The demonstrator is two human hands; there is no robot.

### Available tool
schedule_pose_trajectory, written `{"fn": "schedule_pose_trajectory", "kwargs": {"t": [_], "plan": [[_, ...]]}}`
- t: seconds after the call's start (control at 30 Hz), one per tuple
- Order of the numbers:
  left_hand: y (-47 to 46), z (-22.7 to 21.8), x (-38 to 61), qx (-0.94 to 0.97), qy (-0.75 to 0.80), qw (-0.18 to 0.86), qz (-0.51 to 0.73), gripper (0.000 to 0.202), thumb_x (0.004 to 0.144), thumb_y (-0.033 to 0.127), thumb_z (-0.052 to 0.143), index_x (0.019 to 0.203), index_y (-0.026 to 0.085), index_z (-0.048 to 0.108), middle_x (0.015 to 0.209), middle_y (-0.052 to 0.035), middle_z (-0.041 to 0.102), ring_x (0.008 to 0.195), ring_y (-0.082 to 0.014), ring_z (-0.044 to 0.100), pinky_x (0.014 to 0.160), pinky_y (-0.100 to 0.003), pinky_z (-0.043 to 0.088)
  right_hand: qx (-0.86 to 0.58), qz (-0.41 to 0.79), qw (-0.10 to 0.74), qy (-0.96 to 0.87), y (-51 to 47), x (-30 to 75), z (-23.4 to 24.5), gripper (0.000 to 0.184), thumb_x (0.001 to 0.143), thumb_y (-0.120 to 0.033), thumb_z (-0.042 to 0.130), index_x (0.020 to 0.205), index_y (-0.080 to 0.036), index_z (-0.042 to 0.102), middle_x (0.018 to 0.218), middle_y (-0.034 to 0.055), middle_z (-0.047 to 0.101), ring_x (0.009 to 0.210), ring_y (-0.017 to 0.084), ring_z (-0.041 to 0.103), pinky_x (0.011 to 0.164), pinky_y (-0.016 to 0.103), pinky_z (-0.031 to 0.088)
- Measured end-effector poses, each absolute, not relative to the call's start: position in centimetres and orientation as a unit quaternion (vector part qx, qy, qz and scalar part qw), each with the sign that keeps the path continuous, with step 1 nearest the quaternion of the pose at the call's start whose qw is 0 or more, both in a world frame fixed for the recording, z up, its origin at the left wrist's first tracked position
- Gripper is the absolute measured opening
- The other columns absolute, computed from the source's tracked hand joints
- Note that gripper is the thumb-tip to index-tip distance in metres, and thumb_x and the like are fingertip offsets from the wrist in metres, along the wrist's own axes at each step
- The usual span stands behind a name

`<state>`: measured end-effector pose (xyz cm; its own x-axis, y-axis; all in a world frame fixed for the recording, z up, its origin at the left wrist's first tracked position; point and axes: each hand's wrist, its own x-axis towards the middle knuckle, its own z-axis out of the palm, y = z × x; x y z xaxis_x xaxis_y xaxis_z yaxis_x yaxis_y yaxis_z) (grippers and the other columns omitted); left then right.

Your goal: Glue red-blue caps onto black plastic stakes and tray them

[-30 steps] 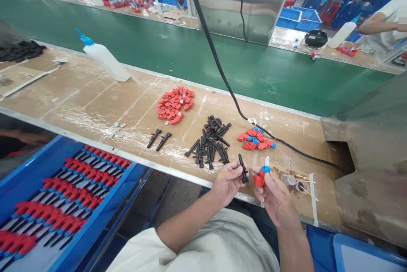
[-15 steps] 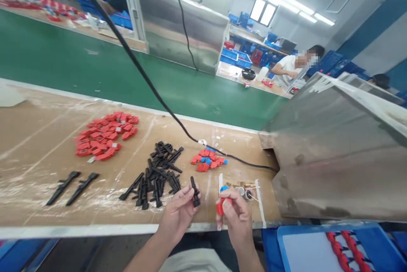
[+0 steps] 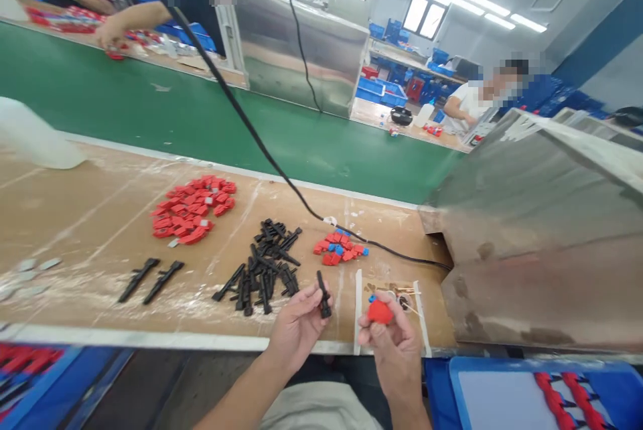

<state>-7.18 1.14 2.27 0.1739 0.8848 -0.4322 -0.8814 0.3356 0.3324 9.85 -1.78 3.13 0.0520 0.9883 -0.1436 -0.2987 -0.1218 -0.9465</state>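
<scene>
- Far left: whitish bottle (image 3: 40, 138) on the tabletop (image 3: 110, 195), cut by frame edge. Flat grey pieces (image 3: 27, 276) lie nearer the front edge.
- Lower left corner: blue crate (image 3: 56, 386), partly in frame, red and black parts inside.
- Across the green surface (image 3: 301, 155), a co-worker's hand (image 3: 111, 33) is at a red item; contact too small to tell.
- Two loose black parts (image 3: 163, 281) side by side, slanted, just beside each other.
- Behind them, a pile of red pieces (image 3: 193, 209), a few grey bits among them.
- Next right, a heap of black parts (image 3: 268, 262), overlapping.
- Left hand (image 3: 299, 328): grip narrow, holding one black piece (image 3: 323, 296) near upright at the fingertips, just right of the heap, above the tabletop's front part.
- Small red-and-blue pile (image 3: 337, 249) behind the hands; black cable (image 3: 266, 152) runs down from top left, passing behind the pile to the metal panel (image 3: 522, 256).
- Right hand (image 3: 396, 344): grip closed around a red piece with a blue bit (image 3: 380, 311), fingers partly hiding it; apart from the black piece.
- Beyond that hand: small cup (image 3: 404, 301) and thin sticks, partly hidden, between two white strips.
- Lower right: blue tray (image 3: 615, 383), white liner, two rows of red-and-black assemblies.
</scene>
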Motion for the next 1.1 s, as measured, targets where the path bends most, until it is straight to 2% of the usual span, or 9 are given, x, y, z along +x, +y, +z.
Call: {"fn": "schedule_pose_trajectory", "kwargs": {"t": [0.07,0.13,0.2,0.3,0.43,0.6,0.87,1.03,1.1], "plan": [[1.4,2.3,-7.0,0.028,0.281,0.774,0.566,0.025,0.067,0.017,0.089,0.082,0.012,0.069,0.072,-0.0008,0.064,0.063,-0.0097,0.061,0.051,-0.016,0.048,-0.472,0.603,0.536,-0.356,-1.2,10.0,3.3,0.044,0.081,-0.055,0.084,0.106,-0.019,0.076,0.055,-0.0036,0.054,0.041,0.009,0.042,0.041,0.021,0.040],[1.7,2.3,-6.7,0.049,0.284,0.780,0.556,0.031,0.065,0.023,0.091,0.082,0.013,0.068,0.072,-0.0005,0.064,0.063,-0.0091,0.060,0.051,-0.015,0.045,-0.473,0.608,0.538,-0.343,-0.6,9.9,3.4,0.044,0.081,-0.059,0.082,0.096,-0.018,0.077,0.052,-0.0044,0.047,0.043,0.007,0.034,0.039,0.019,0.030],[1.9,2.1,-6.4,0.063,0.290,0.784,0.545,0.036,0.062,0.028,0.094,0.082,0.013,0.068,0.072,-0.0005,0.064,0.062,-0.0085,0.059,0.051,-0.015,0.043,-0.471,0.619,0.539,-0.324,-0.1,9.9,3.4,0.043,0.078,-0.059,0.085,0.091,-0.019,0.076,0.062,0.0000,0.055,0.051,0.009,0.039,0.043,0.019,0.034],[2.0,2.0,-6.1,0.079,0.297,0.793,0.526,0.040,0.061,0.034,0.095,0.082,0.013,0.068,0.070,-0.0007,0.064,0.059,-0.0080,0.057,0.050,-0.016,0.041,-0.470,0.652,0.516,-0.296,0.1,10.2,3.0,0.040,0.077,-0.057,0.086,0.093,-0.022,0.077,0.080,0.0059,0.066,0.062,0.012,0.049,0.048,0.021,0.041],[2.0,2.0,-5.8,0.101,0.299,0.799,0.511,0.043,0.060,0.039,0.095,0.080,0.013,0.068,0.067,0.0002,0.062,0.056,-0.0074,0.054,0.049,-0.017,0.038,-0.472,0.675,0.486,-0.291,0.1,11.0,2.5,0.041,0.078,-0.056,0.086,0.096,-0.020,0.078,0.074,0.0052,0.064,0.062,0.014,0.048,0.048,0.022,0.041],[1.9,1.8,-5.6,0.118,0.317,0.791,0.509,0.044,0.059,0.041,0.096,0.078,0.013,0.068,0.067,-0.0002,0.063,0.055,-0.0068,0.052,0.049,-0.018,0.036,-0.482,0.659,0.494,-0.298,-0.2,10.2,3.2,0.038,0.080,-0.054,0.084,0.085,-0.017,0.076,0.068,0.0031,0.059,0.059,0.012,0.043,0.047,0.021,0.039],[1.8,1.4,-5.6,0.148,0.320,0.787,0.506,0.047,0.059,0.046,0.096,0.080,0.013,0.069,0.069,-0.0016,0.065,0.054,-0.0069,0.052,0.051,-0.019,0.036,-0.504,0.645,0.499,-0.284,-0.6,9.2,4.6,0.041,0.076,-0.051,0.088,0.096,-0.016,0.080,0.066,0.0004,0.059,0.054,0.008,0.043,0.046,0.018,0.037],[1.9,1.7,-5.6,0.125,0.331,0.790,0.501,0.055,0.050,0.047,0.100,0.078,0.013,0.068,0.066,0.0007,0.063,0.054,-0.0066,0.053,0.049,-0.017,0.037,-0.527,0.615,0.526,-0.261,-0.8,9.3,4.5,0.050,0.072,-0.046,0.092,0.115,-0.026,0.076,0.092,0.0020,0.069,0.060,0.007,0.050,0.045,0.014,0.038],[1.8,1.7,-5.5,0.116,0.337,0.788,0.502,0.056,0.049,0.047,0.101,0.078,0.013,0.068,0.065,0.0013,0.062,0.054,-0.0059,0.052,0.049,-0.017,0.039,-0.526,0.598,0.547,-0.259,-0.9,9.5,4.1,0.042,0.070,-0.045,0.093,0.104,-0.027,0.077,0.089,0.0011,0.067,0.060,0.008,0.050,0.044,0.014,0.038]]}}
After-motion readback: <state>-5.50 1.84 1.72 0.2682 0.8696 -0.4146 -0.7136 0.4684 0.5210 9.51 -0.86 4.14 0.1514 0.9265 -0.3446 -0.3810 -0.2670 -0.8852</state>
